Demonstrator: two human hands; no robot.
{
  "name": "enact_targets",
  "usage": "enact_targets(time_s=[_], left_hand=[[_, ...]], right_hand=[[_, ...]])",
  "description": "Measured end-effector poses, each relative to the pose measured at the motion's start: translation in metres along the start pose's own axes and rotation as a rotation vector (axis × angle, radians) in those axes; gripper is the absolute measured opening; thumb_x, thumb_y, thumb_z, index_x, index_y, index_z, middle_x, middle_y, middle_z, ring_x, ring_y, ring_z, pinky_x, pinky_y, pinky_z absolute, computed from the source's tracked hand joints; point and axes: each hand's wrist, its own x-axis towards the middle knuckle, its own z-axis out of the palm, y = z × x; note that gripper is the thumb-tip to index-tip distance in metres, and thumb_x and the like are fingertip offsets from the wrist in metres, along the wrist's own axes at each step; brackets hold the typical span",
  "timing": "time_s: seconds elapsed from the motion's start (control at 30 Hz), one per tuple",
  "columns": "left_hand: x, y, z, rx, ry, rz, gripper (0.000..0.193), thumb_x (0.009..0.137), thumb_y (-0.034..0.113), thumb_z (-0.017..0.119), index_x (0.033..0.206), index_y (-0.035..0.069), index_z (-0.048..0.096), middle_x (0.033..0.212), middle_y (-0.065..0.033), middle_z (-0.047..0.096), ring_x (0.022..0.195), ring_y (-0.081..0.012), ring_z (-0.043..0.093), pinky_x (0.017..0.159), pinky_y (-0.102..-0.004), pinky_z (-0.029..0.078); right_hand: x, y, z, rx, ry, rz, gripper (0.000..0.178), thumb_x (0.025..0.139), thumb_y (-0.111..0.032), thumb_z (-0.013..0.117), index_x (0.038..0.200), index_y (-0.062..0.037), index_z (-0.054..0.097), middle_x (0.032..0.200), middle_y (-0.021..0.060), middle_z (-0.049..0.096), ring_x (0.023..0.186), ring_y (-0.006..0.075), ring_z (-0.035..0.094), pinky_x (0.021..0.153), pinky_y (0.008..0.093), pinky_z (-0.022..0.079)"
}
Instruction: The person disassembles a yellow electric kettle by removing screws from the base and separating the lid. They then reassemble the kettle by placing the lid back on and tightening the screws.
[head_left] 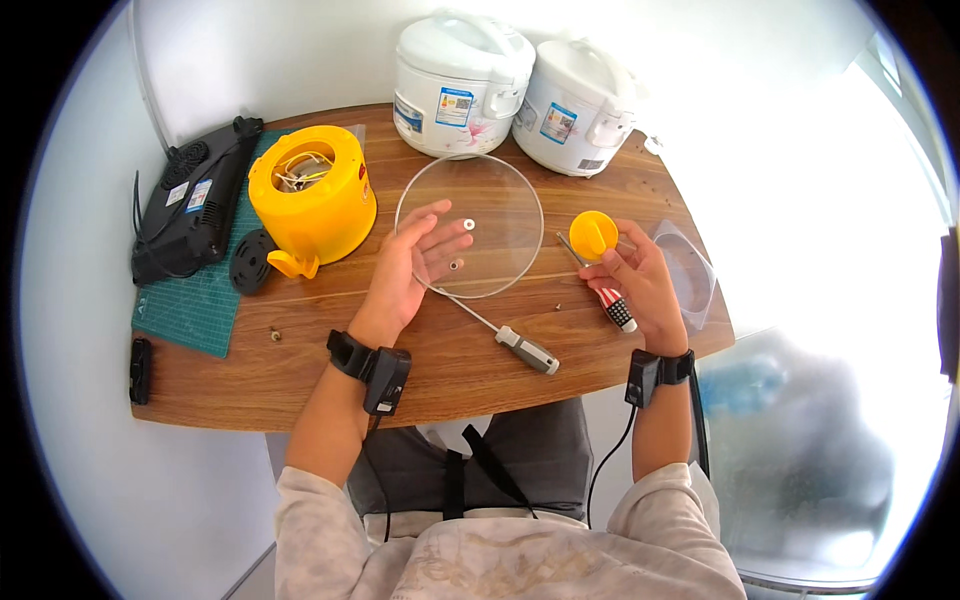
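Observation:
My left hand (405, 268) is at the clear round lid (505, 200), gripping it by its left side. Its fingers stretch out behind the lid and show through it. Two small pale fittings (469, 225) sit on or near the lid. My right hand (638, 275) pinches a round yellow knob (594, 235) with a raised grip bar, to the right of the lid. Below the lid, a screwdriver (527, 350) with a grey and white handle lies on the table. Another tool with a red, white and black patterned handle (615, 308) lies beneath my right hand.
A yellow appliance body (318, 205) with exposed wires stands on a green mat (190, 318), beside a black disc (253, 262) and a black device (200, 205). Two white rice cookers (465, 85) stand behind. A clear plastic piece (687, 275) lies right; small metal parts (275, 335) lie left.

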Motion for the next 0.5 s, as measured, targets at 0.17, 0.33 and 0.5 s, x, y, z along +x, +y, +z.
enact_targets(time_s=[0.17, 0.33, 0.5], left_hand=[[-0.005, -0.001, 0.009, 0.08, -0.071, -0.018, 0.037, 0.105, 0.028, 0.053, 0.139, 0.014, 0.056, 0.126, -0.0141, 0.069, 0.116, -0.0244, 0.067, 0.089, -0.0363, 0.054], [-0.011, -0.004, 0.02, 0.114, -0.16, -0.061, 0.038, 0.107, 0.029, 0.051, 0.142, 0.014, 0.053, 0.128, -0.0153, 0.068, 0.119, -0.0253, 0.066, 0.094, -0.0369, 0.053], [-0.014, -0.007, 0.023, 0.11, -0.262, -0.094, 0.04, 0.108, 0.031, 0.048, 0.144, 0.012, 0.051, 0.13, -0.0154, 0.067, 0.122, -0.0243, 0.064, 0.097, -0.0371, 0.051]], right_hand=[[-0.019, -0.003, 0.013, 0.355, -0.166, -0.037, 0.05, 0.106, -0.01, 0.054, 0.152, -0.0117, 0.034, 0.125, 0.0164, 0.065, 0.098, 0.0235, 0.073, 0.088, 0.0332, 0.06], [-0.011, -0.004, 0.037, 0.312, -0.276, 0.002, 0.046, 0.104, -0.011, 0.057, 0.146, -0.0117, 0.038, 0.121, 0.0159, 0.064, 0.1, 0.0231, 0.072, 0.086, 0.0322, 0.06], [-0.003, 0.0, 0.058, -0.08, -0.158, -0.064, 0.038, 0.1, -0.013, 0.063, 0.133, -0.0082, 0.045, 0.122, 0.0142, 0.064, 0.087, 0.0167, 0.068, 0.076, 0.0299, 0.056]])
